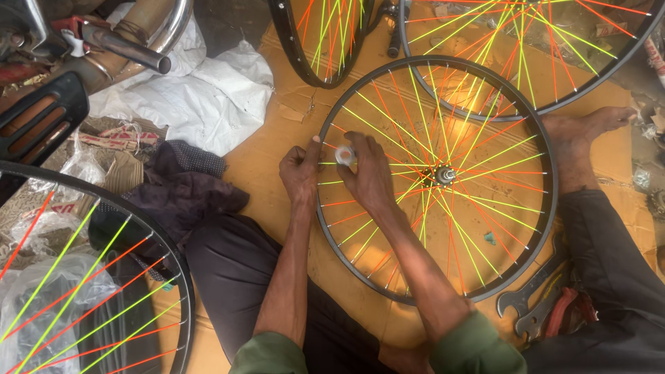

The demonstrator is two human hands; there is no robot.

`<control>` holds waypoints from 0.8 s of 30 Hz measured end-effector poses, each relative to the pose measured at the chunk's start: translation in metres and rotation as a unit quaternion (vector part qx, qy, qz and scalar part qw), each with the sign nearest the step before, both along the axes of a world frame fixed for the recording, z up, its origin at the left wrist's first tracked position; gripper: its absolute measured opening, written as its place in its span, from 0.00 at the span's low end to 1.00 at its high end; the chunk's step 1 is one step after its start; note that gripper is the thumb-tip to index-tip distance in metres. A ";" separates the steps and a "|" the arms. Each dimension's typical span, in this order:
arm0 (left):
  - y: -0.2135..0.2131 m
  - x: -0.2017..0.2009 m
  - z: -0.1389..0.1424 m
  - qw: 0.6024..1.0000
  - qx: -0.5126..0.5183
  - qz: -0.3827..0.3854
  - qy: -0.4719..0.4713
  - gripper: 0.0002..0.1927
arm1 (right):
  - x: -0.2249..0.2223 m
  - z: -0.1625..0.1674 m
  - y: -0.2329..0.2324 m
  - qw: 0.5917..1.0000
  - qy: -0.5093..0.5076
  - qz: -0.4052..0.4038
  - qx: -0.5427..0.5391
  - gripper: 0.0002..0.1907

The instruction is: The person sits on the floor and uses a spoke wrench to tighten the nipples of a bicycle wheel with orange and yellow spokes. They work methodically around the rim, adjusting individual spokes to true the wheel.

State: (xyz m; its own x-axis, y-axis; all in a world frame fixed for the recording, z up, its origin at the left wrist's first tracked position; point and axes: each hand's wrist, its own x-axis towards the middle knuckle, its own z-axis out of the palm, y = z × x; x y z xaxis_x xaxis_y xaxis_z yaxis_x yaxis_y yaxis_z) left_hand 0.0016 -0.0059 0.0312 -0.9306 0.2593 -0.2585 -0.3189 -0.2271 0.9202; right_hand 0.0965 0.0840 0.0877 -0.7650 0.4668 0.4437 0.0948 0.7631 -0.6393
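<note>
A bicycle wheel (pixel 547 166) with a black rim and orange and yellow-green spokes lies flat on cardboard in front of me, its metal hub (pixel 445 174) at the centre. My left hand (pixel 299 173) grips the rim at its left side. My right hand (pixel 367 173) reaches over the spokes and holds a small round silvery tool (pixel 344 154) against a spoke near the rim. My bare foot (pixel 582 138) rests by the wheel's right edge.
Two more spoked wheels (pixel 325 76) (pixel 589 90) lie at the top and another (pixel 176 277) at lower left. Flat metal wrenches (pixel 526 305) lie at lower right. A dark cloth (pixel 180 187), white sacking (pixel 208 97) and motorcycle parts (pixel 104 48) crowd the left.
</note>
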 end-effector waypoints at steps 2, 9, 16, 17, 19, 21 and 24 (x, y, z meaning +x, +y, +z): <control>-0.002 0.000 -0.002 1.000 0.000 0.000 0.008 0.25 | 0.012 -0.001 -0.002 0.996 -0.044 0.005 0.074 0.16; 0.001 -0.004 -0.018 0.999 0.036 -0.009 0.025 0.25 | 0.001 -0.003 0.004 0.984 -0.169 0.052 0.019 0.16; 0.001 -0.005 -0.019 0.998 0.048 0.003 0.043 0.24 | -0.010 -0.017 0.007 0.961 -0.268 0.031 0.058 0.16; 0.001 -0.005 -0.018 0.999 0.038 -0.002 0.033 0.24 | -0.007 -0.017 0.011 0.968 -0.244 0.056 -0.003 0.19; 0.000 -0.004 -0.019 1.000 0.017 -0.013 0.012 0.22 | -0.002 -0.016 0.014 0.977 -0.157 0.112 -0.091 0.14; -0.001 -0.003 -0.020 0.998 0.046 -0.011 0.031 0.23 | -0.002 -0.015 0.013 0.980 -0.144 0.083 -0.109 0.15; -0.002 -0.003 -0.022 0.997 0.059 -0.008 0.044 0.24 | -0.015 -0.015 0.001 0.966 -0.255 -0.029 -0.004 0.20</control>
State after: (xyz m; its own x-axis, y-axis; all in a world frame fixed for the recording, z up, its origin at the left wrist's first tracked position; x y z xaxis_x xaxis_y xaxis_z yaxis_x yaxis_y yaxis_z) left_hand -0.0018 -0.0078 0.0095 -0.9440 0.2974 -0.1430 -0.2426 -0.3316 0.9117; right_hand 0.0814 0.0850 0.0724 -0.8553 0.5180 0.0116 0.4424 0.7416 -0.5042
